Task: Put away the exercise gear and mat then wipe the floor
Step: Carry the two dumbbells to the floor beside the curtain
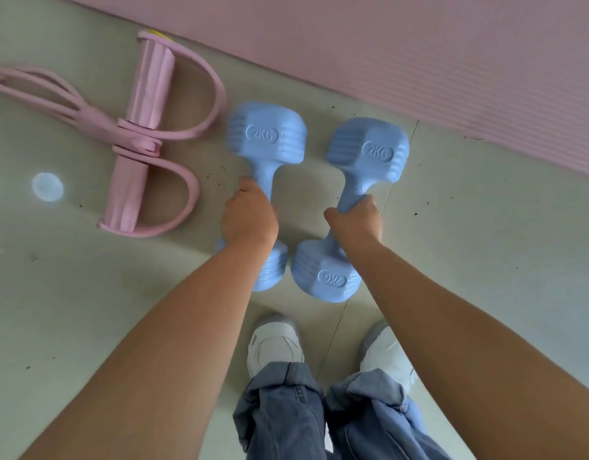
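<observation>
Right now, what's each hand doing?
Left hand: grips the left dumbbell by its handle.
Right hand: grips the right dumbbell by its handle.

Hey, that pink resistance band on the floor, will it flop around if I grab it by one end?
Probably. The band has thin cords trailing left and two soft strap loops, so lifted by one end the rest would likely dangle. Its two foam-looking bars seem stiffer and light. It lies flat, so it seems unlikely to roll.
</observation>
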Action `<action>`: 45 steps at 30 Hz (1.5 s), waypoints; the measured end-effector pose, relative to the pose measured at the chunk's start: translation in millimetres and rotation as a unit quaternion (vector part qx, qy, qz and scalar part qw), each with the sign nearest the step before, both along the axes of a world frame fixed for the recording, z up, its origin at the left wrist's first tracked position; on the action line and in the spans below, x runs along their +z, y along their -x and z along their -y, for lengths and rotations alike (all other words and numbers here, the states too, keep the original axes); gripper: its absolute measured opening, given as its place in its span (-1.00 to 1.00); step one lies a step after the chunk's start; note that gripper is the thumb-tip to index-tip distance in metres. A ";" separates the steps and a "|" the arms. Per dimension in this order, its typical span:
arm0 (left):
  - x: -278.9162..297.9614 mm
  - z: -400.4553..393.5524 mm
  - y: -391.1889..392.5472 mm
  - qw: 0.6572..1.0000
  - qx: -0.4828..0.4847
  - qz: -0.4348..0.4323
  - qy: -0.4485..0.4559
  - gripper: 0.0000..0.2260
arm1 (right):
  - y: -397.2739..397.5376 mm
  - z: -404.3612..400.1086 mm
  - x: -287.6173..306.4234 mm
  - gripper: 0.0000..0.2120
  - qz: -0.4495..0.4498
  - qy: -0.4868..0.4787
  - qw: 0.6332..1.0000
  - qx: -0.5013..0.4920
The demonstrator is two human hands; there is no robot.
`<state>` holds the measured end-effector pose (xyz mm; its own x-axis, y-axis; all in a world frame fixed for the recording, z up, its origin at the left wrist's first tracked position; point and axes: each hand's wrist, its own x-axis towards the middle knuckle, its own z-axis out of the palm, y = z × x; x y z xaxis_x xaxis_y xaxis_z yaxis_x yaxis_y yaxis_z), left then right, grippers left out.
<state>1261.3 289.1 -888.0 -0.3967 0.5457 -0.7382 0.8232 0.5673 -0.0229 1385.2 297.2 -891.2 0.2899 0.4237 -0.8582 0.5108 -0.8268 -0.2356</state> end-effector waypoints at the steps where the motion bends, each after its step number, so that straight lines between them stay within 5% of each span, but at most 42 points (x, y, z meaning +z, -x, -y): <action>1: 1.3 0.3 0.8 1.000 -0.010 0.000 0.003 -0.56 | -2.4 0.9 0.9 -0.59 0.001 0.002 1.000 0.004; 9: 66.1 28.3 -4.8 0.996 -0.047 0.004 0.069 -0.66 | -49.7 39.2 65.5 -0.61 0.015 0.053 0.997 0.045; 15: 172.3 59.0 -39.9 0.987 -0.126 0.026 0.098 -0.67 | -108.4 84.8 171.7 -0.60 0.032 0.099 0.994 0.024; 31: 456.2 84.0 -171.3 0.932 -0.356 0.025 0.063 -0.70 | -188.5 177.0 457.9 -0.63 0.007 0.054 0.979 -0.198; 37: 527.7 105.3 -224.5 0.894 -0.445 0.003 0.061 -0.68 | -224.9 239.9 522.9 -0.84 -0.006 0.017 0.949 -0.314; 45: 590.5 155.8 -345.4 0.810 -0.584 -0.028 0.045 -0.70 | -310.3 331.3 571.7 -0.81 -0.002 -0.024 0.897 -0.442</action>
